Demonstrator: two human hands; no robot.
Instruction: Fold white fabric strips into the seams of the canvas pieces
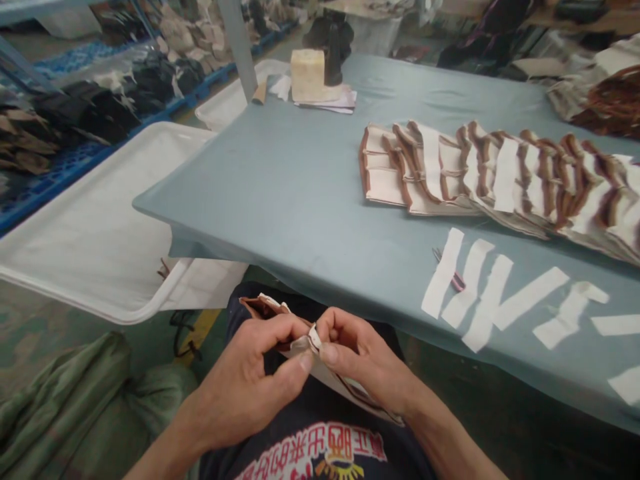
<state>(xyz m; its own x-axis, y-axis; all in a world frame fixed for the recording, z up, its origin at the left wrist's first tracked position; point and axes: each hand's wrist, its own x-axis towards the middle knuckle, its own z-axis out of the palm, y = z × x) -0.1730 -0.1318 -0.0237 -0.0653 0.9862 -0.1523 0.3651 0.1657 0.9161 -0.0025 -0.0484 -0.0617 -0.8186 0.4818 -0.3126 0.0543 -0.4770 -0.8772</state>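
Note:
A cream fabric piece with brown edging (pixel 343 381) lies across my lap, below the table's front edge. My left hand (pixel 260 367) pinches its upper edge between thumb and forefinger. Close beside it, my right hand (pixel 357 353) grips the same edge, its thumb and fingers pressed together. A small white fold of the cloth sticks up between the two hands. The brown left end of the piece shows behind my left hand; much of the rest is hidden under my hands and wrists.
A row of overlapping cream and brown fabric pieces (pixel 440 170) lies on the blue-grey table (pixel 260 193). Nearer are several white strips (pixel 480 287) and small purple-handled snips (pixel 457 283). A yellowish block (pixel 307 75) stands at the back, a white bin (pixel 100 220) at left.

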